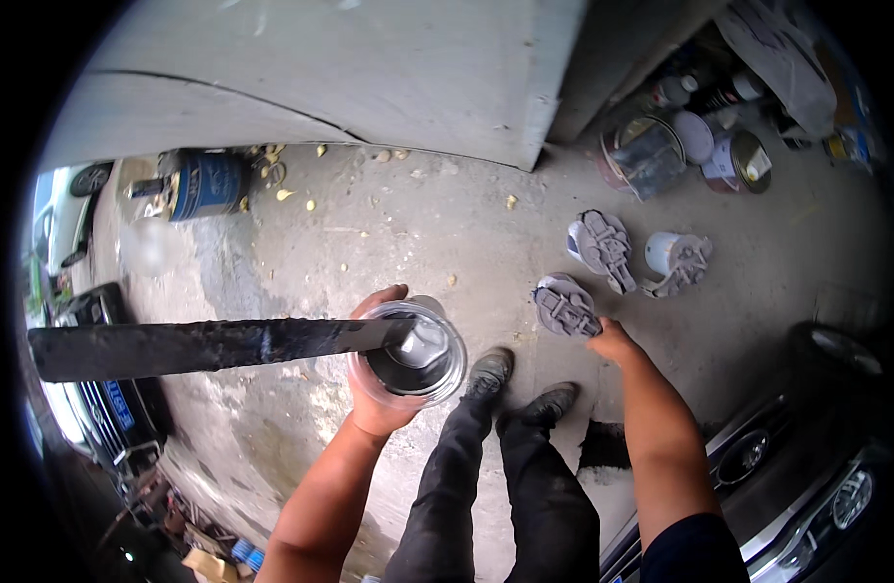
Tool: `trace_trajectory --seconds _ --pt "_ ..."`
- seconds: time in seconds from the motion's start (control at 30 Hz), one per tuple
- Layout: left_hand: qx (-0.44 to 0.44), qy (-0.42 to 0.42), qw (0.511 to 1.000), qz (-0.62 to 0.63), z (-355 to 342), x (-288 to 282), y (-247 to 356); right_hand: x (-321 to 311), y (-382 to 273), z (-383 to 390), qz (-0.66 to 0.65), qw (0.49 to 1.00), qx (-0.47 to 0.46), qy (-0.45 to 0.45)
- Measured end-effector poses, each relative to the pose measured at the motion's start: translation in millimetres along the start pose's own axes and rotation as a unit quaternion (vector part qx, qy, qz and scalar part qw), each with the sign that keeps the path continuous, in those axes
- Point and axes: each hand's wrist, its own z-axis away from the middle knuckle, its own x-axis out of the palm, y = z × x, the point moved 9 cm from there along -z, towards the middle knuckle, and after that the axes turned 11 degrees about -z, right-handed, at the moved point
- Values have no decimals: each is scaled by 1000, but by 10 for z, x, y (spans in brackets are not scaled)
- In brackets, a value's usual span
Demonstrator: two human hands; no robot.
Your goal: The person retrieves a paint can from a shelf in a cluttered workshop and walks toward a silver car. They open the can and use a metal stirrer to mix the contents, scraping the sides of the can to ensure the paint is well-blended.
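Observation:
My left hand [374, 412] is closed around a clear plastic cup [456, 361] with glossy grey liquid in it. A long, flat, dark stirring stick [175, 347] stands in the cup and leans out over its rim to the left. My right hand [614, 342] reaches forward and grips the near right side of a small can [566, 304] whose top is caked with lumpy grey material; the can hides some of the fingers. Just beyond are two similar crusted cans, a grey-topped can [602, 251] and a white can [672, 255].
A large paint bucket [643, 155] and a paint can [738, 163] stand at the back right. A pale panel [320, 78] spans the far side. A blue drum [206, 185] lies at far left. Cars flank the left and a dark car [758, 457] the lower right.

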Motion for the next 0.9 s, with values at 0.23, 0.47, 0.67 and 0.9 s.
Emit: trace_trajectory --seconds 0.23,0.47,0.67,0.9 --pt "-31 59 997 46 125 -469 510 138 -801 1041 92 994 -45 -50" --pt "-97 106 981 132 622 -1279 1127 -442 -1112 3346 141 966 -197 89" --pt "-53 142 979 138 1043 -2210 1974 -842 -560 4329 169 957 -186 146" --pt "-48 140 987 57 1637 -2901 2257 -926 -1538 5859 303 921 -138 203"
